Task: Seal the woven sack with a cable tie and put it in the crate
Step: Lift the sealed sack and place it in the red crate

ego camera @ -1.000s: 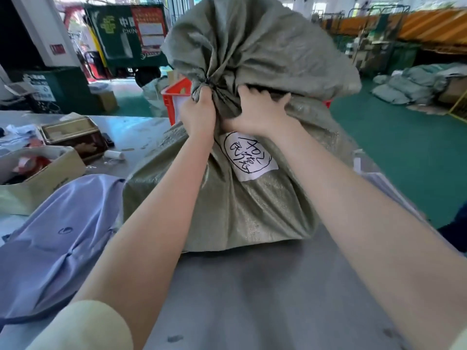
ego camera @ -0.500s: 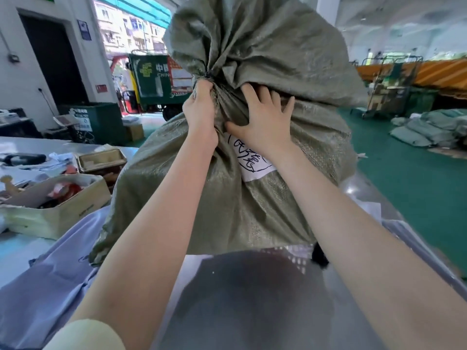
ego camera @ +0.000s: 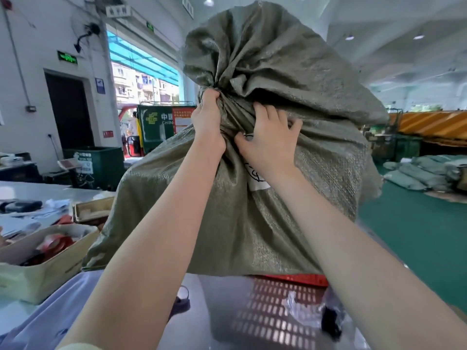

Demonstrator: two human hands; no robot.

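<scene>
A full grey-green woven sack hangs in the air in front of me, its bottom above the steel table. Its neck is gathered tight and a loose flap of cloth rises above it. My left hand is clenched around the gathered neck. My right hand presses and grips the cloth just below the neck, over a white handwritten label. Under the sack's far edge shows the rim of a red plastic crate, mirrored in the shiny tabletop. The cable tie itself is hidden by my hands.
A cardboard box of oddments and a smaller tray stand at left on the table. Pale purple cloth lies at the near left. Small black objects rest near right. More filled sacks lie on the green floor at right.
Both hands have lifted the sack up off the table. The red crate's rim has come into sight beneath it.
</scene>
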